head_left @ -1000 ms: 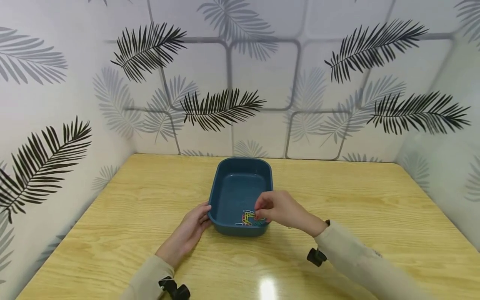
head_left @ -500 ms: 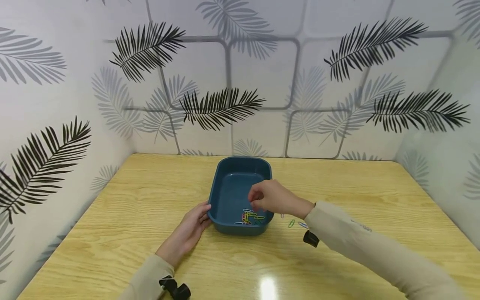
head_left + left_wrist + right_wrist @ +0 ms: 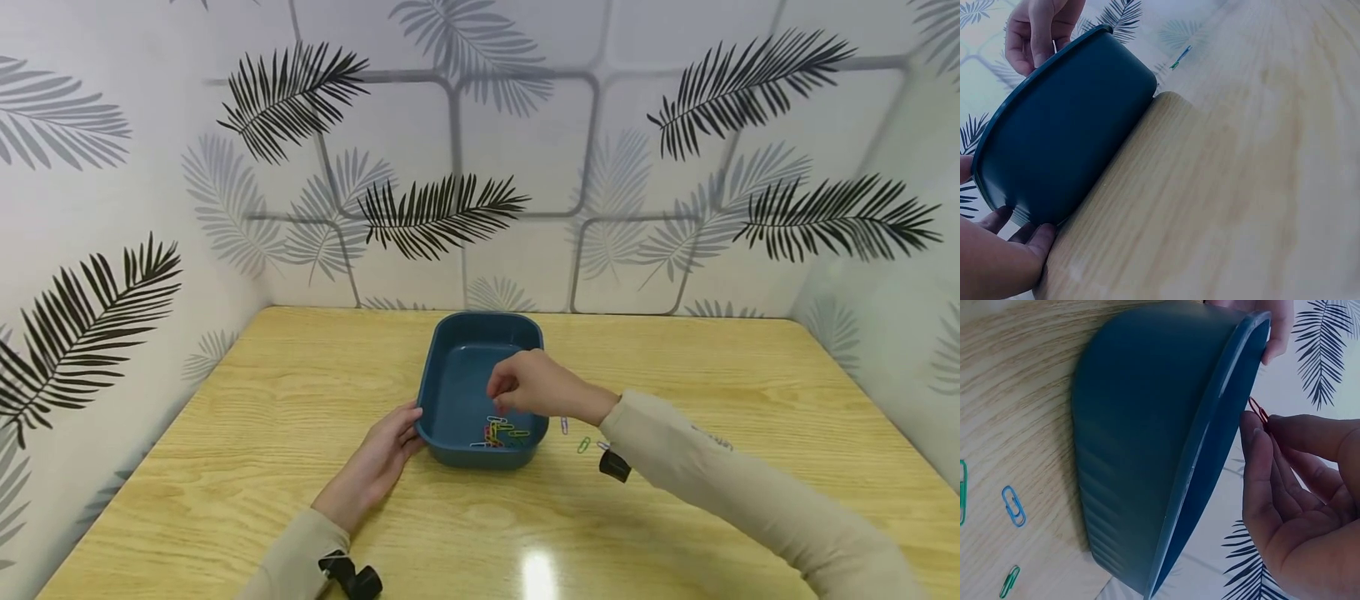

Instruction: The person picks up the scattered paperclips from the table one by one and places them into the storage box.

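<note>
My right hand (image 3: 534,383) is over the near right part of a dark blue plastic bin (image 3: 480,458). Between its thumb and index finger it pinches a red paper clip (image 3: 1259,411), plain in the right wrist view. Below that hand, several coloured paper clips (image 3: 495,430) lie on the bin's floor near its front wall. At the bin's left side, my left hand (image 3: 382,454) holds on, thumb at the rim and fingers against the outer wall. In the left wrist view, the fingertips (image 3: 1041,239) touch the bin low down, by the table.
To the right of the bin, loose paper clips lie on the wooden table (image 3: 300,400), among them a green paper clip (image 3: 583,445) and a blue paper clip (image 3: 1014,506). A leaf-patterned wall (image 3: 517,267) stands behind the table.
My right hand has risen from the clips at the bin's near right corner and shifted left and away, carrying the red paper clip. Table clips beside the bin have come into view. The left hand stays put.
</note>
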`<state>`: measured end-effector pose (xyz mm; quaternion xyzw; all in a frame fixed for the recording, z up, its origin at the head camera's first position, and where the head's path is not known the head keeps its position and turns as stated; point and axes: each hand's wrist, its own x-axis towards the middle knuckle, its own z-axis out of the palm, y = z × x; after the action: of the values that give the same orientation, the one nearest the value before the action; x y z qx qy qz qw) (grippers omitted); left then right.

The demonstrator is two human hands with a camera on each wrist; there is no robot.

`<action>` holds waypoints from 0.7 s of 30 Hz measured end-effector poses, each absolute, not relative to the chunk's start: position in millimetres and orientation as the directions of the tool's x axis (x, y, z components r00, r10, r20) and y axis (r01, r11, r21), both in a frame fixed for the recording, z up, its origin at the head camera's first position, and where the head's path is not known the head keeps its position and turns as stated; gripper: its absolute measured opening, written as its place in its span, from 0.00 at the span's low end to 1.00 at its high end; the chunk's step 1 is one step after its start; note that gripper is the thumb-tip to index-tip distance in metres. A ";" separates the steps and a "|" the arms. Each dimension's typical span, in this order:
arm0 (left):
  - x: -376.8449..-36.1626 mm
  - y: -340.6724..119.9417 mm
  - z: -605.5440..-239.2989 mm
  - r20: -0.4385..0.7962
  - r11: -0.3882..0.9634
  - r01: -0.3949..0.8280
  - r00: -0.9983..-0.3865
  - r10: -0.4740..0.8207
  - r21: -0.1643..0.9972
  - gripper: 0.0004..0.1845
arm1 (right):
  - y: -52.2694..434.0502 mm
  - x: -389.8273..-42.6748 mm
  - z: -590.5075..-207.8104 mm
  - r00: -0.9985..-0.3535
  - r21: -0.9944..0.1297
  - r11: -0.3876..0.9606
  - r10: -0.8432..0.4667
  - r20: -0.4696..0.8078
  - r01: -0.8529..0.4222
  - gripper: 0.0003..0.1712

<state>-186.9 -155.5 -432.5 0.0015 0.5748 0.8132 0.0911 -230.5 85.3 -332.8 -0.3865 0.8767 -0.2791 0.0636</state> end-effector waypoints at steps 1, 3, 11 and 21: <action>-186.9 -155.6 -432.5 -0.100 -0.320 -0.145 -0.983 0.153 0.936 0.27 | 85.7 -230.9 -332.6 -0.693 -0.535 0.550 -0.714 0.097 -0.641 0.03; -187.1 -155.6 -432.4 -0.103 -0.318 -0.148 -0.983 0.155 0.937 0.27 | 86.5 -231.8 -332.3 -0.688 -0.524 0.555 -0.721 0.085 -0.646 0.03; -188.0 -155.0 -430.6 -0.103 -0.322 -0.146 -0.984 0.149 0.935 0.26 | 86.1 -230.6 -329.0 -0.659 -0.511 0.537 -0.749 0.077 -0.671 0.03; -186.3 -156.0 -432.1 -0.118 -0.309 -0.160 -0.982 0.151 0.938 0.26 | 91.0 -230.7 -321.2 -0.636 -0.529 0.530 -0.771 0.024 -0.662 0.08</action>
<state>-186.3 -156.0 -432.1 -0.0041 0.5800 0.8089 0.0961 -230.7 91.0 -321.2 -0.4128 0.8682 -0.2537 0.1070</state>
